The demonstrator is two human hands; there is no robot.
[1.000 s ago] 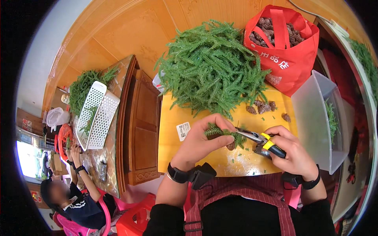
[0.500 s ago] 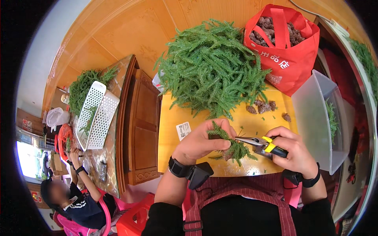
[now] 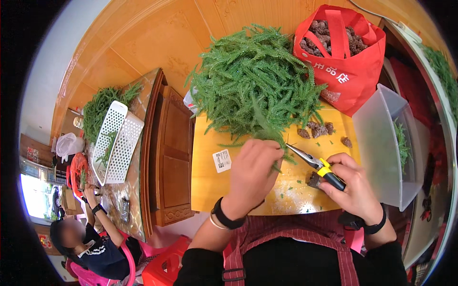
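My left hand (image 3: 255, 174) is closed, its back turned up, around a green pine-like sprig (image 3: 271, 136) that is smeared by motion. The sprig points toward the large heap of green sprigs (image 3: 253, 81) at the back of the yellow table. In my right hand (image 3: 353, 183) are needle-nose pliers (image 3: 317, 164) with yellow and black handles. Their tip lies close to the fingers of my left hand, near a thin dark stem or wire. A small dark brown piece (image 3: 314, 179) shows just under the pliers by my right fingers; I cannot make out its kind.
Several loose pine cones (image 3: 318, 128) lie right of the heap. Behind them stands a red bag (image 3: 343, 76) of pine cones. A clear plastic bin (image 3: 389, 157) is at the right. A white perforated basket (image 3: 125, 148) sits on the left table, where another person (image 3: 102, 252) works.
My left hand has rolled over and swung its sprig up toward the heap. The pliers have come away from the bunch and tilted downward to the right. Pale specks now show on the table.
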